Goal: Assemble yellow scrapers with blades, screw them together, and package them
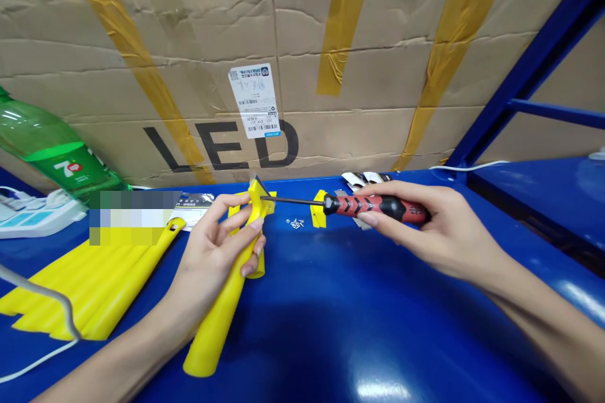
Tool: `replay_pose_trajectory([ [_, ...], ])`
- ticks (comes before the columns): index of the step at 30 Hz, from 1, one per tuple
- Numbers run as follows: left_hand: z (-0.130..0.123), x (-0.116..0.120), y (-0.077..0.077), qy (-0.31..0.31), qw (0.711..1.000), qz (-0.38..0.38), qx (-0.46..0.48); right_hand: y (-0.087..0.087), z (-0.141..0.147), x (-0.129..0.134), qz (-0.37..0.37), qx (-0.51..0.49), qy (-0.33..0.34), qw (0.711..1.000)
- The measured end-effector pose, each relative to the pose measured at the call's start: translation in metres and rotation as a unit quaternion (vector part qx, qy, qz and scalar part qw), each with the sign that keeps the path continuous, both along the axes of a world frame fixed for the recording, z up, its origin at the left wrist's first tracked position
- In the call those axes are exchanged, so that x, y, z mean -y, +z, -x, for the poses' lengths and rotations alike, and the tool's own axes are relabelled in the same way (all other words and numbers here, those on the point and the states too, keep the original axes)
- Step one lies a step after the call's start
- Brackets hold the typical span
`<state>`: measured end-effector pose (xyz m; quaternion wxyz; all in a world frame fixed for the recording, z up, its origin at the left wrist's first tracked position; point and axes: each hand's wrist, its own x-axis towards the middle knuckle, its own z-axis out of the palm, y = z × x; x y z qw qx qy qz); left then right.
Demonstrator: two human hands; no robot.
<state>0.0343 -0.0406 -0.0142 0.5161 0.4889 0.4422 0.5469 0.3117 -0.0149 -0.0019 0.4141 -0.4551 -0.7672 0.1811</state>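
Note:
My left hand [231,236] is closed around a yellow scraper [215,321], its long handle slanting down toward me. A thin metal blade shows at the scraper's top end. In my right hand [437,220] is a red and black screwdriver [368,206], held almost level. The screwdriver's tip meets the scraper's head; whether it sits in a screw is too small to tell. Behind my left fingers another yellow handle [256,267] lies partly hidden. Several small screws [295,223] lie on the blue surface beside a loose yellow head piece [318,209].
Several yellow handles [89,283] lie side by side at left. A green bottle [61,145] and a white power strip [42,214] stand behind them, with a white cable [42,293] in front. A large cardboard box [302,44] forms the back; a blue frame post [524,63] rises at right.

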Motion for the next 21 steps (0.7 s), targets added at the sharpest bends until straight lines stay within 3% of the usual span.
replay_pose_trajectory([
  [5, -0.002, 0.0, 0.002, 0.006, 1.0, -0.013, -0.013, 0.004, 0.008, 0.0, 0.138, -0.114, 0.001, 0.984],
  [9, -0.001, -0.001, 0.003, 0.017, 0.999, -0.022, -0.019, 0.004, 0.013, 0.002, 0.281, -0.221, 0.036, 0.933],
  [14, 0.004, -0.003, 0.001, -0.018, 1.0, -0.004, -0.025, 0.0, 0.012, -0.002, 0.383, -0.274, 0.054, 0.88],
  [16, 0.005, -0.005, 0.002, -0.02, 0.999, 0.006, -0.026, 0.0, 0.01, -0.006, 0.41, -0.298, 0.056, 0.86],
  [21, -0.003, -0.012, 0.018, 0.074, 0.996, 0.045, -0.007, 0.005, -0.006, -0.018, 0.38, -0.44, 0.007, 0.814],
])
